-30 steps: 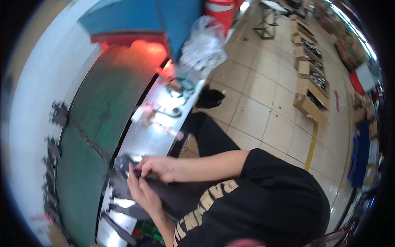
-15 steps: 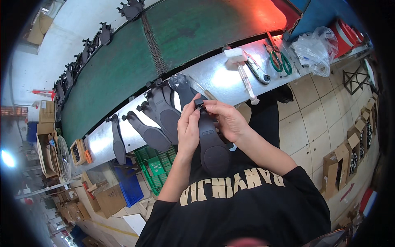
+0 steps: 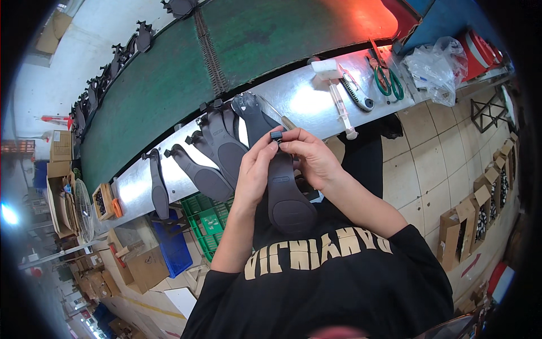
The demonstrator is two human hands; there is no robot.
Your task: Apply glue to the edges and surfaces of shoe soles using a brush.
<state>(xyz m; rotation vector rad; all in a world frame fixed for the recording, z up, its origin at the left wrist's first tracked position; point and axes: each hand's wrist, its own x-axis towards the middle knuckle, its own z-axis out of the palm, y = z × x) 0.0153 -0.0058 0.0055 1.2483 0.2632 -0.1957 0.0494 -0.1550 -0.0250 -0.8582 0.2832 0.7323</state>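
Note:
In front of my chest I hold a dark shoe sole, its wide toe end toward me and a small black heel block at its far end. My left hand is closed on the heel end from the left, thumb by the block. My right hand pinches the same end from the right, some fingers hidden behind the sole. Just left, more dark soles lie across the metal ledge, with another sole and a narrower sole farther left. A dark foot-shaped piece with a worn, whitish end lies beyond my hands.
A green conveyor belt runs behind the metal ledge. On the ledge's right lie a syringe, a utility knife and green-handled scissors. A green crate stands below at left; cardboard boxes line the floor at right.
The sole's toe end has swung slightly, and the heel block now shows its top face more. Both hands keep their hold, with small finger shifts. The view has moved slightly.

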